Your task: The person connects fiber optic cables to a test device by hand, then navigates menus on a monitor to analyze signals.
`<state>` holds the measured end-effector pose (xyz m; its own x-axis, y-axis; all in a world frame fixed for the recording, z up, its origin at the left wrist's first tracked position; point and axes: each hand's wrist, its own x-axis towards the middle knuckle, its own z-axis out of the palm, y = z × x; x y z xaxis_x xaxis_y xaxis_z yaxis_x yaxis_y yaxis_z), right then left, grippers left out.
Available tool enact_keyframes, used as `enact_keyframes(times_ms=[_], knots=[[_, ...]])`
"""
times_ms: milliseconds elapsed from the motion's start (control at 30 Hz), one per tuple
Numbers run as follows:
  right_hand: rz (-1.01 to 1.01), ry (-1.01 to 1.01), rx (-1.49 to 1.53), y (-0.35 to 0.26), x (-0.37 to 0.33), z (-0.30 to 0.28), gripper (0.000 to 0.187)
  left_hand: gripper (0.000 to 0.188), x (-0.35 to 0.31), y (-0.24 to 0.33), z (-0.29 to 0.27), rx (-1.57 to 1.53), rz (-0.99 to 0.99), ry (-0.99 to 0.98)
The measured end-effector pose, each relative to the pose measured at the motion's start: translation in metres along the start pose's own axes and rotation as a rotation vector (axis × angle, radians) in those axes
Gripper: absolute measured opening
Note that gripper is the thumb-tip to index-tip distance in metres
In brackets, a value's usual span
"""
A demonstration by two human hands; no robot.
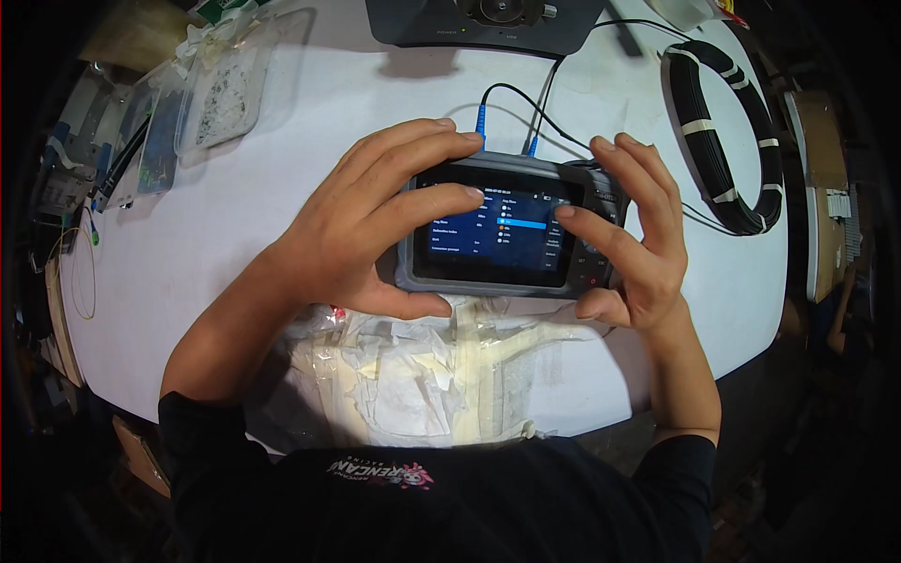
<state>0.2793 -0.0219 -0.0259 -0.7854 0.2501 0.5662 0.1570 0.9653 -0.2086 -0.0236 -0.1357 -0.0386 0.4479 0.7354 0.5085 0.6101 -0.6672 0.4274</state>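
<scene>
In front of me I hold a handheld fibre-optic tester (457, 273) with a grey rubbery casing and a lit blue menu screen. My left hand (345, 218) grips its left side, thumb at the lower edge, fingers reaching over the top and one finger across the screen. Its right side is in my right hand (649, 246), thumb below and index fingertip over the right part of the screen; I cannot tell if it touches. Two blue fibre connectors (481, 122) stand in the tester's top edge, joined to thin black cables (522, 91).
A dark machine (413, 26) stands at the table's far edge. To the right lies a coil of black cable (704, 155) tied with pale bands. A clear plastic box (223, 108) with scraps sits at far left. Crumpled paper and tape (404, 375) cover the table's near edge.
</scene>
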Motion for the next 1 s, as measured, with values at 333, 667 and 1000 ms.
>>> enact_keyframes(times_ms=[333, 667, 1000], knots=[[0.265, 0.211, 0.278, 0.013, -0.009, 0.001, 0.065, 0.077, -0.002, -0.007, 0.002, -0.043, -0.007, 0.114], [0.328, 0.301, 0.213, 0.030, -0.002, -0.005, 0.009, 0.031, -0.009, -0.021, 0.012, -0.492, -0.500, 0.396], [0.364, 0.299, 0.370, 0.070, 0.037, -0.002, 0.018, 0.018, 0.033, -0.055, 0.006, -0.191, -0.416, 0.576]])
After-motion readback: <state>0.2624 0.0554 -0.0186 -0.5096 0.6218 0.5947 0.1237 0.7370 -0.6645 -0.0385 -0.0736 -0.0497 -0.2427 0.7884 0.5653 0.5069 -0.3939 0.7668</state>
